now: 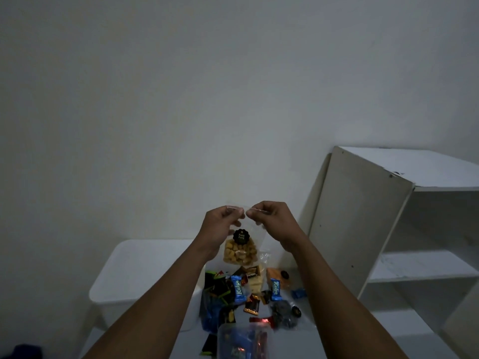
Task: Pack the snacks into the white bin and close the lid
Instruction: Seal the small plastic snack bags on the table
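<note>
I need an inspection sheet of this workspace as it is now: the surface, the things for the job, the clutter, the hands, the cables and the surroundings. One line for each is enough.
Surface: white top, partly covered with snacks.
Job's things: clear bag of yellow-brown bites is held up; loose wrapped candies lie below it; white bin stands at the left, and its top looks covered.
Clutter: clear container at the near edge, with wrappers inside; dark blue object at bottom left, unclear.
Hands: left hand and right hand each pinch the bag's top edge.
Cables: nothing seen.
Surroundings: plain wall; white shelf unit at the right.
</note>
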